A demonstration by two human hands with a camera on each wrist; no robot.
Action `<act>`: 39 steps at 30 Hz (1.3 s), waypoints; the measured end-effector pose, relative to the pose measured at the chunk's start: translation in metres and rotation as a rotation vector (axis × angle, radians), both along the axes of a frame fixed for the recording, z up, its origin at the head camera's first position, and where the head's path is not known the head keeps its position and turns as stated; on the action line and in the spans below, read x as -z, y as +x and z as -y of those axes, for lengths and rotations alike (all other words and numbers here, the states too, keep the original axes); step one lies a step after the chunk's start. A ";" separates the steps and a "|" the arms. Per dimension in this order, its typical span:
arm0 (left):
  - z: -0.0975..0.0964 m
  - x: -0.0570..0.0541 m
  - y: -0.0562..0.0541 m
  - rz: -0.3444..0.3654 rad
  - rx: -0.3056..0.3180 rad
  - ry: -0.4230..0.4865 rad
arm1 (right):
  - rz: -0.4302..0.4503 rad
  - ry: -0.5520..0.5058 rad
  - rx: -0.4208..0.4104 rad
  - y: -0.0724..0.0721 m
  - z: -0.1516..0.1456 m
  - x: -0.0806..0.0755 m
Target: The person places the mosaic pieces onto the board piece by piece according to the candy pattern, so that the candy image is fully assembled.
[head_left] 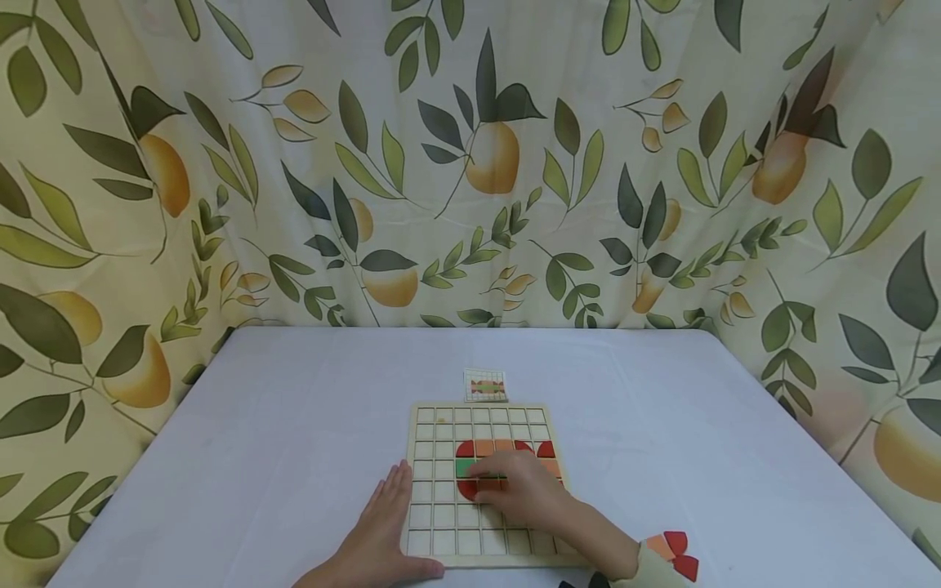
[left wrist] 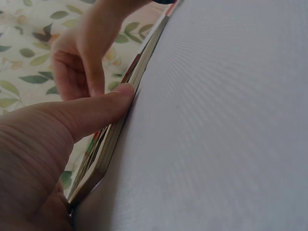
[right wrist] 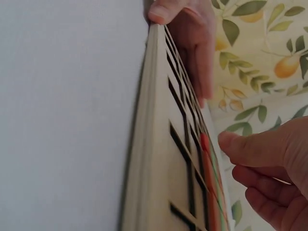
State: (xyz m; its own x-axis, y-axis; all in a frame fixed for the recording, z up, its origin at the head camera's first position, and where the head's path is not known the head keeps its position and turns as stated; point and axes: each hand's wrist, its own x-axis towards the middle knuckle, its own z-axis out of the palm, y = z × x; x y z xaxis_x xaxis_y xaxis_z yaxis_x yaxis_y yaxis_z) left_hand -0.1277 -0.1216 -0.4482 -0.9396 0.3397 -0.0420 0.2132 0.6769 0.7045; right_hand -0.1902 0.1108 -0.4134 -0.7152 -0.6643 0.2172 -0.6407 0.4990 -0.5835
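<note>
A wooden grid board (head_left: 432, 518) lies flat on the table, with red, orange and green tiles in several cells. My left hand (head_left: 375, 531) rests against the board's near left corner, fingers straight along the left side and thumb (left wrist: 108, 103) on the near edge. Over the tiles is my right hand (head_left: 518, 490), its index finger and thumb apart beside a green tile (head_left: 463, 467) and a red rounded tile (head_left: 466, 490). No piece shows between the right fingers in the right wrist view. The right hand hides the middle of the pattern.
A small card (head_left: 485, 385) with a printed coloured grid pattern lies just beyond the board's far edge. Loose red and orange tiles (head_left: 676, 542) sit on the white table (head_left: 294, 408) by the right forearm. A leaf-and-fruit patterned curtain (head_left: 470, 245) hangs behind the table.
</note>
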 end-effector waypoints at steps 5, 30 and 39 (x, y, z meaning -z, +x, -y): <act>-0.001 0.001 0.000 0.001 -0.008 0.005 | -0.066 -0.006 -0.002 0.004 -0.022 -0.006; 0.000 0.004 0.000 -0.031 0.012 0.005 | 0.079 0.002 0.174 0.013 -0.152 -0.010; 0.001 0.004 0.000 -0.025 0.010 0.008 | 0.225 0.080 0.258 0.026 -0.178 -0.007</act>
State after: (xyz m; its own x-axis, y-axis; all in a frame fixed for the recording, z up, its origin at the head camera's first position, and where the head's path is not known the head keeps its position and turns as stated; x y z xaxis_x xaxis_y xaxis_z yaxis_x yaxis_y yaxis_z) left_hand -0.1275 -0.1221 -0.4522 -0.9367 0.3498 -0.0161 0.2377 0.6692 0.7041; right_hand -0.1642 0.2889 -0.4060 -0.8860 -0.4636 -0.0101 -0.3473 0.6778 -0.6480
